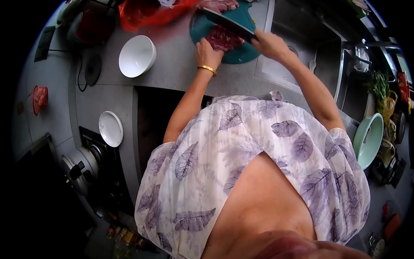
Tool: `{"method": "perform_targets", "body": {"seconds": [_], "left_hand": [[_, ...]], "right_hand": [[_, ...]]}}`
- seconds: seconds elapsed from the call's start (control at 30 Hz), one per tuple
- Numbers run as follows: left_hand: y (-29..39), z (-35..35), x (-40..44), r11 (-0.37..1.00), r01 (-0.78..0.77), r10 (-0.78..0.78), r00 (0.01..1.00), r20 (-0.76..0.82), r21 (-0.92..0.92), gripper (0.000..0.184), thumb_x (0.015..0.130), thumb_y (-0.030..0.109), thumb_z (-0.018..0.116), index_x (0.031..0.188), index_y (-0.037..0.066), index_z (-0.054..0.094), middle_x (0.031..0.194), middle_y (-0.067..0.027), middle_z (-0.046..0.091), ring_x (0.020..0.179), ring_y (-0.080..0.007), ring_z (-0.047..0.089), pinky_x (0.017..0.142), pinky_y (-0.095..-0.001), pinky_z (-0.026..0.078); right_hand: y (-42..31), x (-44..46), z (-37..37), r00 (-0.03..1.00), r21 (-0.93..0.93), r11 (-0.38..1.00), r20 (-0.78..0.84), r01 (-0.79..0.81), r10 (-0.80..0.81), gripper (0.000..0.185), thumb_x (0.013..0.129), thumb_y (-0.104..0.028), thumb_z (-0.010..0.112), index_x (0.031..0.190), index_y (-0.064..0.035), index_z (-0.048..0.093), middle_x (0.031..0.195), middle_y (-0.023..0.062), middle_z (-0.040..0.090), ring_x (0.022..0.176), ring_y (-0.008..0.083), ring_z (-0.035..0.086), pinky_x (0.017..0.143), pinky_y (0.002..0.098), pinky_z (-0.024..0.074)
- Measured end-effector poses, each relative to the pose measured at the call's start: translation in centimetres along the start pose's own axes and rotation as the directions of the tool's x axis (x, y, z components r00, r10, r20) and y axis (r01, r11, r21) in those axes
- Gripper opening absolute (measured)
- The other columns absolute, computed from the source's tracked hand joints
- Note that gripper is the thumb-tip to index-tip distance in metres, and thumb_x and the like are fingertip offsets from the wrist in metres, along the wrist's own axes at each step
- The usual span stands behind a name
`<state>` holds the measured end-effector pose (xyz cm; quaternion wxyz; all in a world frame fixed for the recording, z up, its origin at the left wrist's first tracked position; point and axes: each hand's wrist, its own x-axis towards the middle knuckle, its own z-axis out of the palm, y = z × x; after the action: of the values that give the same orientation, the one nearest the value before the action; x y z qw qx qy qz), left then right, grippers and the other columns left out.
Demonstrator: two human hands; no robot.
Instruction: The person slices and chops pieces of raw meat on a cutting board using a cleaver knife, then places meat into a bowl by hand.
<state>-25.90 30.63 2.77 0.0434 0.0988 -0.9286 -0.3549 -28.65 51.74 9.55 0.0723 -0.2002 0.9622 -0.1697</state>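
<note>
A teal cutting board lies on the counter at the top middle, with dark red cut meat on it. My left hand rests against the near left side of this meat, its fingers curled onto it. A kitchen knife is in my right hand, which is closed round the handle. The broad blade points up and left, above the meat. Beyond the blade, a paler piece of meat lies at the board's far edge.
A white bowl stands left of the board, near a red plastic bag. To the right is a steel sink. White plates sit at the left, by a pot. A mint-green basin stands far right.
</note>
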Motion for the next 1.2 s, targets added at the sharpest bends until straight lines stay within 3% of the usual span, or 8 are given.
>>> {"method": "perform_targets", "body": {"seconds": [0.33, 0.43, 0.53, 0.6, 0.67, 0.77, 0.87, 1.2], "left_hand": [[3.7, 0.2, 2.7, 0.93, -0.054, 0.026, 0.996, -0.081, -0.363, 0.029, 0.065, 0.011, 0.07, 0.089, -0.005, 0.063, 0.079, -0.0126, 0.068, 0.076, -0.0199, 0.066, 0.07, -0.0313, 0.053], [5.3, 1.2, 3.5, 0.86, 0.195, -0.098, 0.97, 0.224, -0.471, 0.025, 0.068, 0.014, 0.068, 0.087, -0.003, 0.065, 0.079, -0.0128, 0.067, 0.074, -0.0208, 0.066, 0.068, -0.0327, 0.052], [3.6, 0.5, 3.5, 0.935, -0.312, 0.302, 0.949, -0.086, -0.165, 0.023, 0.069, 0.016, 0.067, 0.084, -0.001, 0.066, 0.077, -0.0128, 0.066, 0.071, -0.0219, 0.065, 0.068, -0.0318, 0.051], [2.0, -0.8, 3.4, 0.893, -0.368, 0.323, 0.925, -0.203, -0.26, 0.019, 0.07, 0.018, 0.066, 0.079, 0.001, 0.068, 0.076, -0.0135, 0.064, 0.067, -0.0223, 0.064, 0.066, -0.0308, 0.05], [1.7, -3.4, 2.1, 0.928, -0.34, 0.294, 0.918, -0.265, -0.149, 0.017, 0.072, 0.014, 0.065, 0.079, -0.001, 0.067, 0.074, -0.012, 0.064, 0.063, -0.0188, 0.062, 0.06, -0.0289, 0.05], [0.0, -4.3, 1.3, 0.903, 0.082, -0.108, 0.993, -0.038, -0.421, 0.016, 0.075, 0.012, 0.065, 0.08, -0.003, 0.065, 0.073, -0.0099, 0.064, 0.061, -0.0149, 0.061, 0.055, -0.026, 0.051], [-1.1, -3.0, 0.5, 0.708, 0.137, -0.142, 0.989, 0.05, -0.693, 0.012, 0.073, 0.007, 0.063, 0.072, -0.005, 0.063, 0.065, -0.0109, 0.061, 0.053, -0.0148, 0.061, 0.05, -0.0276, 0.049], [-4.8, -2.4, -0.9, 0.811, 0.26, -0.278, 0.96, 0.046, -0.524, 0.011, 0.075, 0.008, 0.06, 0.074, -0.003, 0.061, 0.069, -0.0058, 0.061, 0.058, -0.0114, 0.057, 0.054, -0.0237, 0.05]], "right_hand": [[0.0, -0.3, 2.1, 0.986, 0.087, 0.982, 0.04, -0.165, 0.162, 0.026, 0.086, -0.026, 0.049, 0.091, 0.0, 0.047, 0.084, 0.0251, 0.061, 0.082, 0.0431, 0.059, 0.072, 0.0507, 0.0459], [0.8, -0.1, 2.4, 0.986, 0.091, 0.982, 0.011, -0.167, 0.166, 0.028, 0.085, -0.028, 0.051, 0.09, -0.0009, 0.049, 0.084, 0.0246, 0.061, 0.08, 0.0425, 0.059, 0.07, 0.0499, 0.046], [0.6, -0.5, 1.3, 0.99, 0.08, 0.987, 0.028, -0.139, 0.137, 0.028, 0.085, -0.029, 0.051, 0.09, -0.0015, 0.049, 0.083, 0.0244, 0.061, 0.077, 0.0425, 0.059, 0.068, 0.0488, 0.0464], [0.0, -0.5, -0.7, 0.996, 0.098, 0.991, -0.014, -0.09, 0.092, 0.027, 0.085, -0.028, 0.051, 0.09, -0.0018, 0.049, 0.083, 0.0236, 0.061, 0.076, 0.0427, 0.059, 0.066, 0.0488, 0.0465], [-1.4, -0.5, -2.3, 0.995, 0.139, 0.99, -0.099, -0.018, 0.032, 0.026, 0.085, -0.027, 0.051, 0.089, -0.0019, 0.048, 0.082, 0.0226, 0.062, 0.075, 0.0431, 0.059, 0.065, 0.0493, 0.0462], [-2.1, 0.1, 0.5, 0.994, 0.155, 0.987, -0.103, -0.031, 0.047, 0.024, 0.086, -0.026, 0.051, 0.092, -0.0028, 0.047, 0.08, 0.0225, 0.062, 0.074, 0.0433, 0.059, 0.065, 0.0505, 0.0467], [-1.6, 0.3, 3.8, 0.999, 0.05, 0.998, 0.028, -0.045, 0.043, 0.025, 0.086, -0.026, 0.05, 0.095, -0.0023, 0.047, 0.078, 0.023, 0.062, 0.075, 0.0428, 0.06, 0.068, 0.0512, 0.0471], [-4.0, -0.3, 3.9, 0.999, 0.073, 0.997, 0.039, -0.034, 0.032, 0.026, 0.088, -0.026, 0.049, 0.093, -0.0021, 0.042, 0.074, 0.0243, 0.06, 0.072, 0.042, 0.059, 0.064, 0.051, 0.0454]]}}
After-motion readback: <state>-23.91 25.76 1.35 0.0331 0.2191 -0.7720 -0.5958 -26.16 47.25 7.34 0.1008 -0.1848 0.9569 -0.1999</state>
